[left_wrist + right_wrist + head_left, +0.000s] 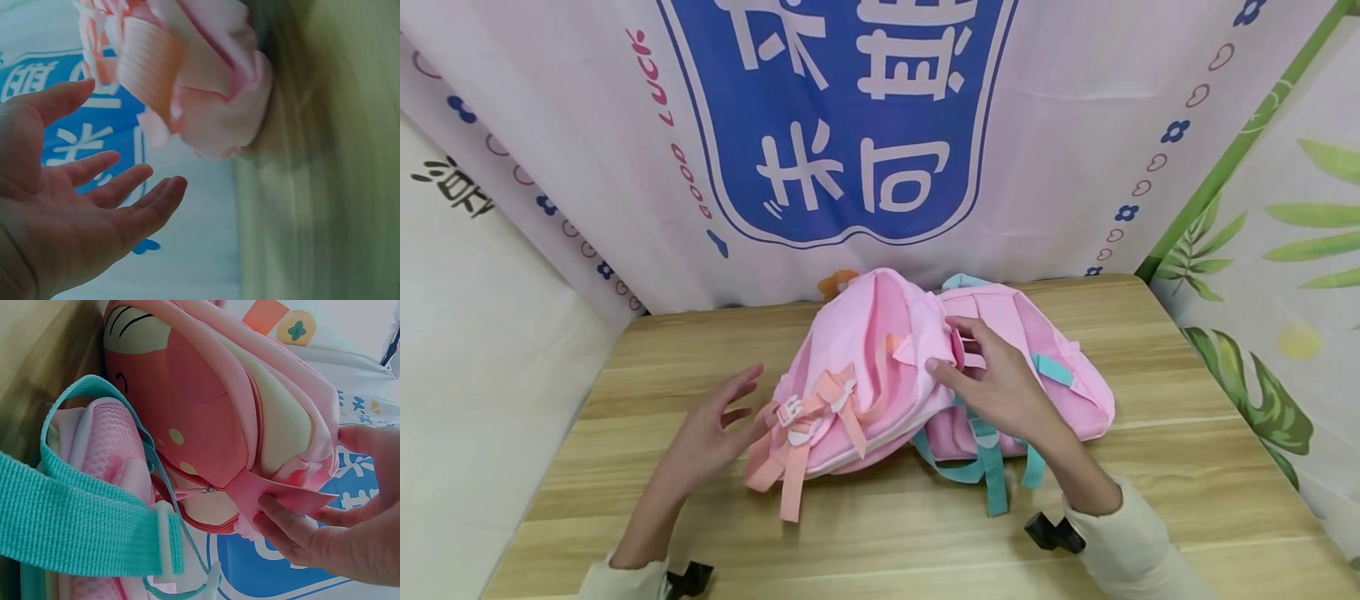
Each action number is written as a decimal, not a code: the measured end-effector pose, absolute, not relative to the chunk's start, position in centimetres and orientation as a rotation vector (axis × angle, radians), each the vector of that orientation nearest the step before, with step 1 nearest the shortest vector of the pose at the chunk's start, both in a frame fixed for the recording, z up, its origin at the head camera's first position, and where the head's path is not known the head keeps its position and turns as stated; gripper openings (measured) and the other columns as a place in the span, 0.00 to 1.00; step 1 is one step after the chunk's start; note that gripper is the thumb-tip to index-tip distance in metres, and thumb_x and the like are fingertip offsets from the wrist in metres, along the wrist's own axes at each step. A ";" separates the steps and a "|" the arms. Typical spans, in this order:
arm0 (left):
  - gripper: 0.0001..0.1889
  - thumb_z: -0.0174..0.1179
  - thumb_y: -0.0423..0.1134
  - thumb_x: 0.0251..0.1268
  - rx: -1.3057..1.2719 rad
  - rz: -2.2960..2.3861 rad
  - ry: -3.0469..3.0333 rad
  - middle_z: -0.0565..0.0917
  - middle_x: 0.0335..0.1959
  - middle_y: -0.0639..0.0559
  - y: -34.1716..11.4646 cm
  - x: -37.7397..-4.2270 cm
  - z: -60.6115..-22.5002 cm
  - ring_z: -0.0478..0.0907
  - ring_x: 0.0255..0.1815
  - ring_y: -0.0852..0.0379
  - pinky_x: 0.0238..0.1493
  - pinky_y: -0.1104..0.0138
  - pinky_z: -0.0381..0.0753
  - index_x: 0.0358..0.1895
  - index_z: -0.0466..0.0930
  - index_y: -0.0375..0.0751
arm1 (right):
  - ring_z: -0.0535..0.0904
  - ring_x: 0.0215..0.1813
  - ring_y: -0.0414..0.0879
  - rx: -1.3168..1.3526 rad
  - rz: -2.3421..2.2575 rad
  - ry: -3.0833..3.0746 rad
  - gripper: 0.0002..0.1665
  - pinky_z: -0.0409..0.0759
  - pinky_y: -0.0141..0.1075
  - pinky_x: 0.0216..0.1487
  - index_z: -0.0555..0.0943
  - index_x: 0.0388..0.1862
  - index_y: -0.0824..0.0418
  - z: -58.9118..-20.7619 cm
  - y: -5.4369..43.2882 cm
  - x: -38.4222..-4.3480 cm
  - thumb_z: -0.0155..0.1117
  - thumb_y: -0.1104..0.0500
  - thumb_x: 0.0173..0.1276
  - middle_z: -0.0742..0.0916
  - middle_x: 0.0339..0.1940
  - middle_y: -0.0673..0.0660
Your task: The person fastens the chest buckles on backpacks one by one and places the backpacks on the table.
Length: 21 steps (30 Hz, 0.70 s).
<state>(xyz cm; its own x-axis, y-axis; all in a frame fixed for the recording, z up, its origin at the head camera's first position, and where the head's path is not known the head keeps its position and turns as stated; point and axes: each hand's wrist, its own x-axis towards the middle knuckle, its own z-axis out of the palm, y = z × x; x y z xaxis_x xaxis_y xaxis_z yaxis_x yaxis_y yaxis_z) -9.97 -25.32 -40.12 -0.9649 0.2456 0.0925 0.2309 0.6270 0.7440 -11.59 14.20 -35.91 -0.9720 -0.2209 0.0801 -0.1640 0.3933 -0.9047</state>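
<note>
A pink backpack (850,350) with peach straps and white buckles lies on the table, straps toward the person. In the right wrist view, its red-pink front panel (187,400) and a pointed pink flap (275,490) show. My right hand (1000,379) grips its right edge, thumb on the near side and fingers against the flap. Beside its left side, my left hand (711,437) has spread, loosely bent fingers, with the thumb close to the peach strap (767,467). Nothing lies in the left palm (69,212). A second pink backpack (1052,358) with teal straps (992,479) is partly hidden behind the first.
The wooden table (670,367) runs back to a printed curtain (1052,150) with a blue panel. A leaf-patterned cloth (1262,333) hangs at the right, and a white cloth (490,333) at the left. Dark wrist devices (1056,533) sit at the sleeve cuffs.
</note>
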 end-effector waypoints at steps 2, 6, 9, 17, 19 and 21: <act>0.39 0.68 0.42 0.77 0.403 1.268 2.783 0.66 0.83 0.32 -25.6 -10.2 -40.5 0.70 0.78 0.27 0.68 0.38 0.81 0.84 0.61 0.40 | 0.81 0.74 0.61 -0.345 -1.635 2.592 0.44 0.86 0.51 0.66 0.67 0.82 0.58 -36.1 14.2 -11.6 0.73 0.45 0.75 0.77 0.79 0.59; 0.41 0.68 0.41 0.77 0.409 1.269 2.719 0.63 0.83 0.29 -26.1 -10.7 -41.0 0.69 0.77 0.23 0.66 0.37 0.82 0.85 0.57 0.36 | 0.80 0.74 0.62 -0.327 -1.603 2.597 0.44 0.86 0.51 0.66 0.67 0.82 0.58 -36.5 14.2 -11.6 0.73 0.47 0.75 0.75 0.79 0.60; 0.44 0.69 0.42 0.76 0.374 1.238 2.679 0.63 0.83 0.29 -26.3 -10.9 -41.4 0.70 0.76 0.23 0.65 0.38 0.83 0.86 0.54 0.34 | 0.80 0.74 0.62 -0.348 -1.602 2.583 0.43 0.86 0.50 0.66 0.66 0.82 0.59 -37.0 14.0 -11.4 0.73 0.49 0.75 0.75 0.79 0.61; 0.45 0.68 0.52 0.75 0.212 1.111 2.635 0.68 0.80 0.31 -27.3 -11.5 -42.0 0.75 0.72 0.30 0.61 0.50 0.83 0.86 0.55 0.40 | 0.81 0.72 0.60 -0.406 -1.575 2.554 0.43 0.88 0.48 0.65 0.67 0.82 0.56 -37.9 13.0 -11.2 0.74 0.49 0.74 0.76 0.78 0.58; 0.45 0.68 0.52 0.75 0.201 1.096 2.634 0.70 0.79 0.32 -27.7 -11.7 -42.0 0.75 0.71 0.32 0.60 0.53 0.82 0.86 0.57 0.39 | 0.81 0.71 0.59 -0.418 -1.552 2.571 0.43 0.88 0.48 0.65 0.68 0.82 0.56 -38.1 12.7 -11.1 0.74 0.49 0.73 0.77 0.78 0.58; 0.44 0.68 0.52 0.75 0.191 1.083 2.629 0.71 0.78 0.32 -28.1 -11.8 -42.0 0.75 0.71 0.33 0.60 0.54 0.82 0.85 0.58 0.39 | 0.82 0.71 0.57 -0.438 -1.522 2.598 0.43 0.88 0.49 0.65 0.68 0.81 0.56 -38.3 12.4 -11.0 0.74 0.49 0.73 0.77 0.77 0.58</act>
<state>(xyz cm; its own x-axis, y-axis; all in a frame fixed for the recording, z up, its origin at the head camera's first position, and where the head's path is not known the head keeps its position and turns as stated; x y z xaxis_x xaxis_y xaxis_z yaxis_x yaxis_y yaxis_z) -11.78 -28.14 -42.03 -0.9488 0.2308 -0.2158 0.0118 0.7086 0.7055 -11.00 12.37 -38.28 -0.9539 -0.2943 0.0594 -0.1957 0.4595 -0.8663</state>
